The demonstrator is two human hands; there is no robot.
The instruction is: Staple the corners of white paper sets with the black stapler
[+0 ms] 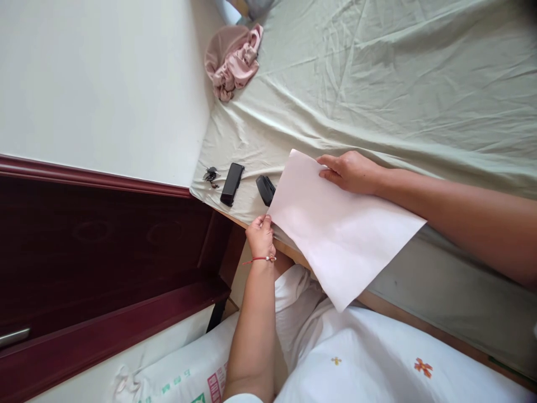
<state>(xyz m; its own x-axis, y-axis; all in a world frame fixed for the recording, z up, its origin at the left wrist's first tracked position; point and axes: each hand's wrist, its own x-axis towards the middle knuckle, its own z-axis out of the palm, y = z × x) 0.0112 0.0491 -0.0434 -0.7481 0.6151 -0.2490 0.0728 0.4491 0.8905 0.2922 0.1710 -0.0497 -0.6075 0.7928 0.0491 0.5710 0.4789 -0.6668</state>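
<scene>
A white sheet of paper [335, 224] slants over the front edge of the bed, its lower corner hanging above my lap. My left hand [260, 236] is closed on the sheet's left corner, pinching it between thumb and fingers. On the far edge, my right hand [354, 170] grips the paper with the thumb on top; its other fingers are partly hidden. Just beyond the left corner lies a black stapler [265, 190], partly covered by the sheet.
A black phone-like case [232, 183] and a set of keys [211, 174] lie left of the stapler. Crumpled pink cloth [235, 61] rests farther back on the pale green bedsheet [398, 84]. A dark red door [104, 235] stands at left, above a white printed sack [180, 369].
</scene>
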